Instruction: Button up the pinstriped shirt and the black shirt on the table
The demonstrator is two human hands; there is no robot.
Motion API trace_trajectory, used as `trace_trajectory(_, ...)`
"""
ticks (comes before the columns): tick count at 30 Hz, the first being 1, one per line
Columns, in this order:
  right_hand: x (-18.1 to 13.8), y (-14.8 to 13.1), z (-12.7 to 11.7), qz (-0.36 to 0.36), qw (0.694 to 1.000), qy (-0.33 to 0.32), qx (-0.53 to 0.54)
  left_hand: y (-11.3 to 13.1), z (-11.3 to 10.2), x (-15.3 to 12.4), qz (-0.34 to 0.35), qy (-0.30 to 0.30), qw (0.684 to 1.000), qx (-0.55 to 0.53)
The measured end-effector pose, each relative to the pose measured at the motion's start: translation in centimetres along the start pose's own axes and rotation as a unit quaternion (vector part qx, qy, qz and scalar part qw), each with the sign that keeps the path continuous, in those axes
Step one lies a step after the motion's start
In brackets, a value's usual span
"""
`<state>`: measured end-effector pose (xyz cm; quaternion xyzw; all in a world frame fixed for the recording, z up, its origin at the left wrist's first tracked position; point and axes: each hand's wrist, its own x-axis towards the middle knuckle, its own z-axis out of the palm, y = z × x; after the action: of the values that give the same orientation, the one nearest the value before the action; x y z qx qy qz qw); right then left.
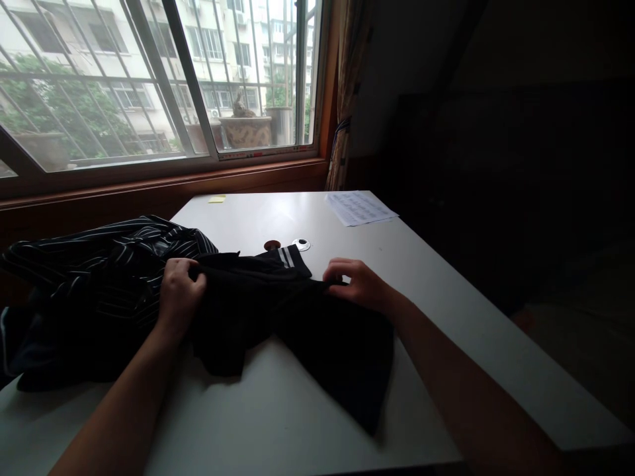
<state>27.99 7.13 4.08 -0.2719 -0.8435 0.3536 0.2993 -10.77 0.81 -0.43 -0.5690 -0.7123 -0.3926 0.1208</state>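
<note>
A black garment with two white stripes on one edge lies spread across the middle of a white table. My left hand is closed on the garment's upper left edge. My right hand pinches the cloth at its upper right edge. Both forearms reach in from the near side. The cloth between the hands is bunched and hangs toward the near right in a dark fold.
A dark pinstriped garment is heaped at the table's left. A printed sheet of paper lies at the far right corner, a yellow note at the far edge, a small round object beyond the cloth. A barred window is behind.
</note>
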Motion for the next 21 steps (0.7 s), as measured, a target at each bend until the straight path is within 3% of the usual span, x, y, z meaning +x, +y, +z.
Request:
trace_trajectory(2, -0.2, -2.2, -0.4, 0.026, 0.994, -0.052, 0.089, 0.0, 0.1, 0.0, -0.004, -0.002, 1.0, 0.002)
trace_trajectory(3, -0.4, -3.5, -0.5, 0.042, 0.982, -0.123, 0.137, 0.0, 0.1, -0.1, -0.003, -0.004, 1.0, 0.001)
trace_trajectory(4, -0.5, -4.7, -0.3, 0.053, 0.96, -0.212, 0.177, 0.1, 0.0, -0.1, -0.001, -0.008, 1.0, -0.003)
trace_trajectory(6, -0.7, -6.8, 0.4, 0.07, 0.888, -0.389, 0.237, 0.2, 0.0, -0.1, -0.004, -0.016, 1.0, -0.011)
trace_trajectory(8, -0.7, -7.7, 1.5, 0.09, 0.82, -0.494, 0.273, 0.3, -0.1, -0.2, -0.01, -0.019, 1.0, -0.021)
trace_trajectory(9, -0.7, -7.6, 2.2, 0.101, 0.807, -0.51, 0.28, 0.4, -0.1, -0.2, -0.013, -0.016, 0.999, -0.026)
trace_trajectory(10, -0.6, -7.1, 2.8, 0.11, 0.814, -0.498, 0.278, 0.4, -0.1, -0.2, -0.013, -0.013, 0.999, -0.031)
trace_trajectory(11, -0.5, -6.2, 3.4, 0.116, 0.84, -0.459, 0.265, 0.5, -0.1, -0.2, -0.01, -0.007, 0.999, -0.037)
trace_trajectory(14, 0.0, -2.6, 4.9, 0.108, 0.959, -0.225, 0.135, 0.7, -0.2, -0.2, 0.004, 0.011, 0.999, -0.053)
trace_trajectory(15, 0.1, -1.4, 5.4, 0.092, 0.983, -0.148, 0.063, 0.9, -0.2, -0.3, 0.007, 0.018, 0.998, -0.06)
trace_trajectory(17, 0.2, 0.5, 6.4, 0.065, 0.993, -0.068, -0.069, 1.5, -0.5, -0.5, 0.014, 0.027, 0.997, -0.074)
trace_trajectory(21, 0.1, 1.7, 8.2, 0.047, 0.968, -0.068, -0.237, 2.8, -0.9, -0.9, 0.024, 0.031, 0.995, -0.091)
